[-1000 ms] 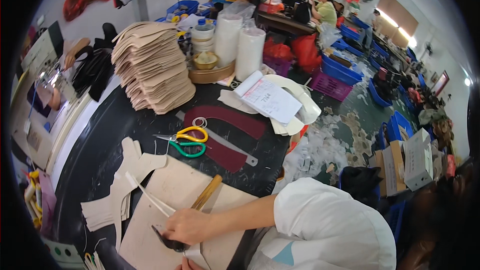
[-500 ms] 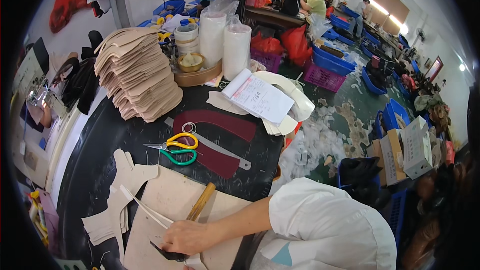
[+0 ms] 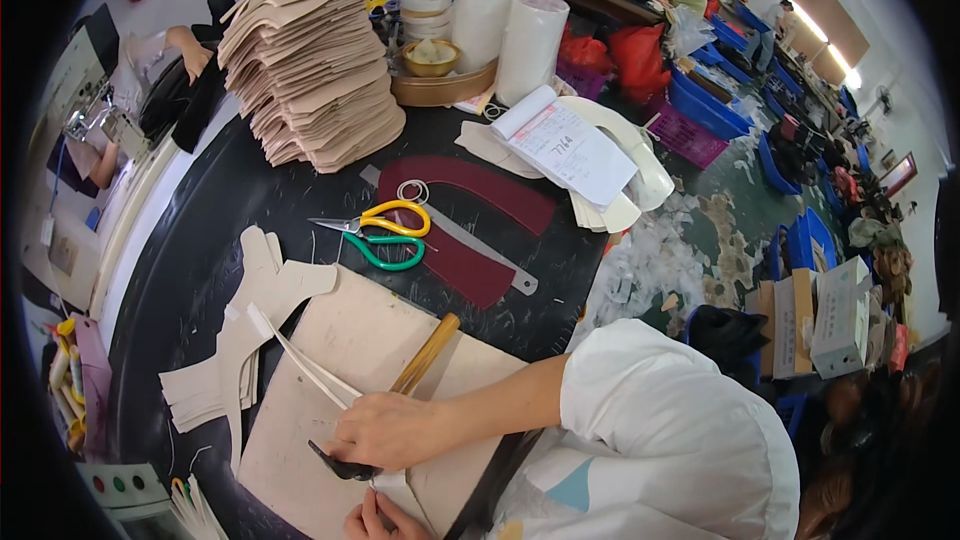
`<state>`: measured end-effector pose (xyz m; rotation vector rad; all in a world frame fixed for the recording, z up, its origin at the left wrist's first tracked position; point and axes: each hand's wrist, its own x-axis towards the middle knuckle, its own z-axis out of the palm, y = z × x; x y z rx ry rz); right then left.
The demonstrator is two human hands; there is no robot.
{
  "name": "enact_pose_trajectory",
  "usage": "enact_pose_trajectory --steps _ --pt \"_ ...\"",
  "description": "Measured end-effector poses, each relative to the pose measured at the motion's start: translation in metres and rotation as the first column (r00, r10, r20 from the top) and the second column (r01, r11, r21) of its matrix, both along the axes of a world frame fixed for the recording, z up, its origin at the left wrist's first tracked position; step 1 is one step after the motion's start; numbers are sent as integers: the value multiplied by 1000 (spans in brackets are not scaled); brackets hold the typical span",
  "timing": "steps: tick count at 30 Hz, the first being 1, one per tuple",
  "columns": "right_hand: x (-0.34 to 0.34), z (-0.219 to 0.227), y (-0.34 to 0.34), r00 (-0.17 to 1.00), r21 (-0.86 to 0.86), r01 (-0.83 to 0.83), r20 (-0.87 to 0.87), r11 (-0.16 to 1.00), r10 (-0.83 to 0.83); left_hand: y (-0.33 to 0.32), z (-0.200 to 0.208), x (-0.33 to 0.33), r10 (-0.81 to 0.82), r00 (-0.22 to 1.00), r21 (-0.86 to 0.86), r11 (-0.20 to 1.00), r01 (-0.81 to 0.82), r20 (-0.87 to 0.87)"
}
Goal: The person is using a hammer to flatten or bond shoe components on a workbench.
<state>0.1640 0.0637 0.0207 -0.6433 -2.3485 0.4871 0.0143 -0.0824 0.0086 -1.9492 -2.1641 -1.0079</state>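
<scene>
My right hand [image 3: 388, 430] reaches in from the right and is closed round a hammer with a wooden handle [image 3: 428, 352] and a black head [image 3: 342, 461]. It grips close to the head, low over a beige board [image 3: 300, 418]. My left hand [image 3: 388, 520] shows only at the lower edge, its fingers pinched at a small off-white piece [image 3: 402, 496] just below the hammer head. A narrow pale strip [image 3: 300, 355] runs across the board to my right hand. Cut beige pieces [image 3: 225, 355] lie stacked at the board's left edge.
Beyond the board lie yellow-and-green scissors [image 3: 385, 235], maroon pieces [image 3: 470, 275] and a metal ruler [image 3: 522, 282]. A tall beige stack [image 3: 310, 75], white rolls [image 3: 530, 45] and a notepad [image 3: 575, 155] stand or lie farther back. Another person's hand [image 3: 188, 48] is at far left.
The view has shifted, so the table things sit higher in it. More of my left hand shows at the lower edge. My right hand still grips the hammer. Another person's hand appears at far left.
</scene>
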Motion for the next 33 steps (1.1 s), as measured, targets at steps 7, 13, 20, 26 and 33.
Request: enact_pose_trajectory --steps 7,13,20,26,33 --pt "3 -4 1 998 8 3 64 1000 -4 1 -4 2 11 1000 -10 1000 -10 12" --pt "3 -3 1 999 -4 35 29 999 -35 -1 -12 2 41 990 -47 998 -35 136" --pt "1 12 3 999 -23 9 48 1000 -7 2 2 3 80 985 -86 994 -68 154" --pt "4 19 3 997 -44 -20 79 999 23 3 3 3 72 982 -92 994 -56 174" --pt "31 30 20 1000 -38 29 -3 999 -29 28 5 7 -24 953 -126 990 65 300"
